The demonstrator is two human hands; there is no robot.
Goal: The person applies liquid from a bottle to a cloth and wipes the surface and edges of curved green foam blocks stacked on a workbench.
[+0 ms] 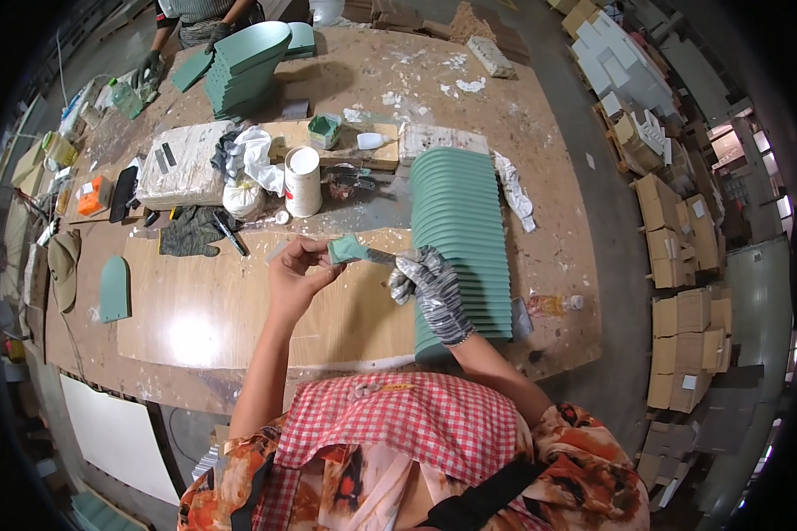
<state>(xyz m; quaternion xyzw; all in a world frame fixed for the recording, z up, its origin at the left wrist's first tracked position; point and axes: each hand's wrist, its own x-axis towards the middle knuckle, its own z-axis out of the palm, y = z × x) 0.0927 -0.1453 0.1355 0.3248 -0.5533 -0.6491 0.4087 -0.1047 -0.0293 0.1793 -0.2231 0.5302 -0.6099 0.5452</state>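
My right hand (429,288), in a grey-and-white knit glove, is closed round the dark end of a small putty knife (377,256). Green paste-like stuff (349,249) coats the knife toward its wide end. My left hand (299,274) is bare, its fingers bent in a pinch at that green wide end. What sits between these fingers is partly hidden, and a pale flat edge shows behind them. Both hands are above a wood-grain board (230,310). Right beside my gloved hand lies a long row of stacked green curved-end panels (460,203).
A single green panel (115,289) lies left, near a dark glove (189,232). Beyond my hands are a white can (303,183), crumpled white cloth (259,159) and a green-stained tub (325,131). Another person handles green panels (246,66) at the far side. Cardboard boxes (682,341) stand right.
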